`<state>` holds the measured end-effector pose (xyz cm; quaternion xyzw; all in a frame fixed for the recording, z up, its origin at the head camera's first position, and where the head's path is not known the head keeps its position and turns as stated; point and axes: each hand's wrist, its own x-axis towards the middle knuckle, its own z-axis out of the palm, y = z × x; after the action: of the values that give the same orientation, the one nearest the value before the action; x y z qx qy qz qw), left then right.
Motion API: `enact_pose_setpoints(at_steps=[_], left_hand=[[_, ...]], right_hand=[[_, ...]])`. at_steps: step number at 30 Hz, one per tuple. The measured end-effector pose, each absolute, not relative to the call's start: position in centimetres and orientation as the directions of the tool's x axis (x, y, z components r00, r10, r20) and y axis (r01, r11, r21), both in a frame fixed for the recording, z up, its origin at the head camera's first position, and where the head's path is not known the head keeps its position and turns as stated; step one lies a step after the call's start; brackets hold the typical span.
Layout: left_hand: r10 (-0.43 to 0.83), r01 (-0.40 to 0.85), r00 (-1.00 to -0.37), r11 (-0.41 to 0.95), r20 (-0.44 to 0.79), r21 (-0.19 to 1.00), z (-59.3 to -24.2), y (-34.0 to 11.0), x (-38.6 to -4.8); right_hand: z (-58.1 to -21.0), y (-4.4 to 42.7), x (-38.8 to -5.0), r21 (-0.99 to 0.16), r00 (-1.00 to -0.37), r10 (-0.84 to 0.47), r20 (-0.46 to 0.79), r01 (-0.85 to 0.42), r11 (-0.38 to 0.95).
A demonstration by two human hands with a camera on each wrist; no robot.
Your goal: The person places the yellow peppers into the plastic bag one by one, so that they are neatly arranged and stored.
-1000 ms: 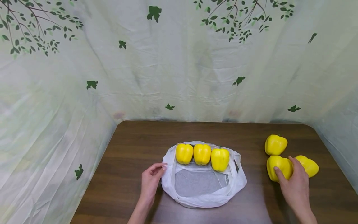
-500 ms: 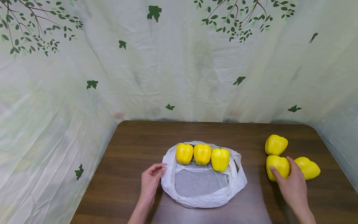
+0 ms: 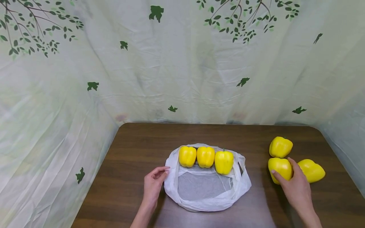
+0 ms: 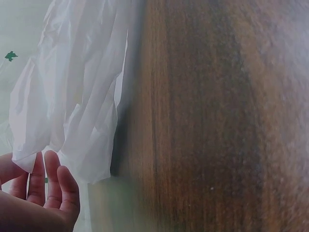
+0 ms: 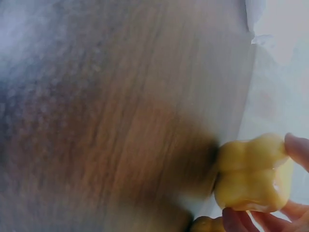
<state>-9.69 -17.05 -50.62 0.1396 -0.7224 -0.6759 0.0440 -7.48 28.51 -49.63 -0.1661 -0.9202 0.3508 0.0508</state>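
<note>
A white plastic bag (image 3: 239, 190) lies with its mouth spread wide, three yellow peppers (image 3: 205, 157) in a row at its far side. The left hand (image 3: 154, 183) pinches the bag's left edge between thumb and fingers; the left wrist view shows the bag (image 4: 91, 96) and the hand (image 4: 43, 198) at its rim. To the right, the right hand (image 3: 297, 190) grips a yellow pepper (image 3: 279, 169), thumb on its near left side. In the right wrist view, fingers hold that pepper (image 5: 253, 174) from both sides.
Another yellow pepper (image 3: 280, 147) sits just behind the gripped one, and one more (image 3: 311, 171) lies to the right of the right hand's fingers. A brown wooden table (image 3: 137, 142) bears everything, with a leaf-patterned cloth (image 3: 199, 79) behind it.
The right hand has shifted slightly left with the gripped pepper, away from the pepper at the far right. The left hand and the bag have stayed in place.
</note>
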Motion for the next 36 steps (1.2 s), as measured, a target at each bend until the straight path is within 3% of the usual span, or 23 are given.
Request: enact_pose_setpoints(at_steps=[21,36], left_hand=[[-0.262,-0.139,-0.957,0.044,-0.123,0.989,-50.6,-17.1,-9.7],[-0.254,-0.150,-0.958,0.045,-0.134,0.988,-50.3,-17.2,-9.6]], right_hand=[[-49.5,28.5,-6.9,-0.656,-0.895,0.441,-0.062,0.370,0.658],[-49.4,27.4,-6.7,-0.662,-0.906,0.416,-0.078,0.359,0.658]])
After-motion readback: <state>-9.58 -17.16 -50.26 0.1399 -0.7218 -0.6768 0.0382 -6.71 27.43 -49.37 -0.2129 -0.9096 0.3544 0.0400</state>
